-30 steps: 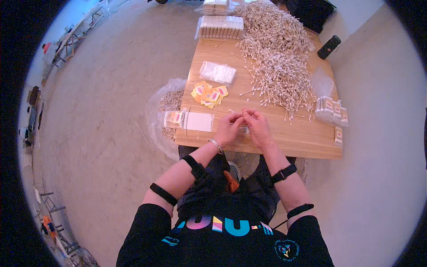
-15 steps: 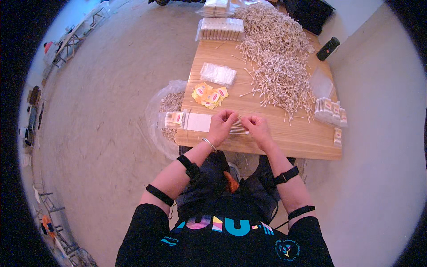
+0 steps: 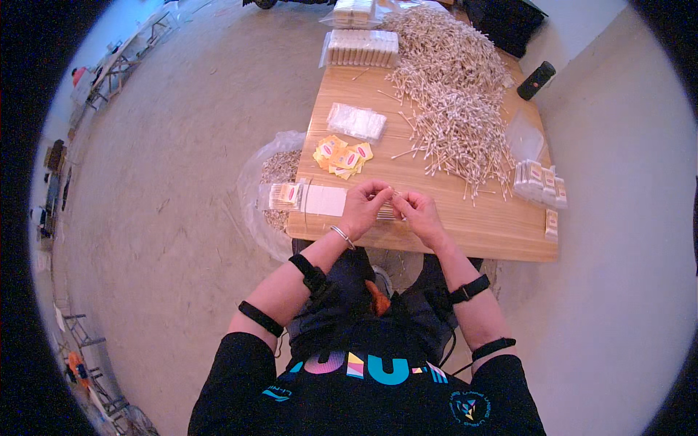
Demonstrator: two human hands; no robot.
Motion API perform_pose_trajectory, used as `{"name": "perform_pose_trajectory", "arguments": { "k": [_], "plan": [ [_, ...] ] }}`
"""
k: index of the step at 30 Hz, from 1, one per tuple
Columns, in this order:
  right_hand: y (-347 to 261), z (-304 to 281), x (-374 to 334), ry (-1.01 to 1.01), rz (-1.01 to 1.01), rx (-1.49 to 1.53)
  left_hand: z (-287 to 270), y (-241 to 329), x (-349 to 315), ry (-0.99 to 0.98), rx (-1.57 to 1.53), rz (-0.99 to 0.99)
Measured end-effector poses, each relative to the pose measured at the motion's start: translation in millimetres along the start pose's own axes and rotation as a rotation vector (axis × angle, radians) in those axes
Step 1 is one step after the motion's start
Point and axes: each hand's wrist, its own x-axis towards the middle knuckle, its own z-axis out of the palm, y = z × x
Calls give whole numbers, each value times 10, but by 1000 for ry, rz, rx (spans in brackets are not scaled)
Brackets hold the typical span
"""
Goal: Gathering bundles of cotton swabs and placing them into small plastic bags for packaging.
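Over the near part of the table, my left hand (image 3: 362, 209) and my right hand (image 3: 422, 216) meet with thumbs and forefingers pinched. Between the fingertips there seems to be a thin cotton swab, mostly hidden by the fingers. Under the hands lies a row of cotton swabs (image 3: 385, 211), partly covered by them. A white card strip (image 3: 325, 200) extends leftward from my left hand. At its far left end, a clear packet of cotton swabs (image 3: 285, 195) with a yellow label rests at the table edge.
A big heap of loose cotton swabs (image 3: 458, 109) covers the far right. Yellow label cards (image 3: 343, 155), clear bags (image 3: 356, 120) and bundled packs (image 3: 362, 48) lie on the left half. Filled packets (image 3: 539, 182) and a dark cylinder (image 3: 536, 80) stand along the right edge.
My right hand has shifted slightly left, so its fingertips are closer to those of my left hand. The left hand has barely moved.
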Motion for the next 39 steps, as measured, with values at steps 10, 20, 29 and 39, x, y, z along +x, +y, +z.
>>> {"name": "perform_pose_trajectory", "arguments": {
  "k": [10,20,29,39],
  "plan": [
    [-68,43,-61,4,80,90,-9,-18,0,-22,77,-2],
    [52,-165,-35,-76,69,6,42,-122,13,14,-69,-28],
    [9,-48,-63,-23,41,71,24,-118,39,-36,17,-74],
    [243,-226,85,56,8,-199,-59,-285,71,-139,111,-96]
  ]
}}
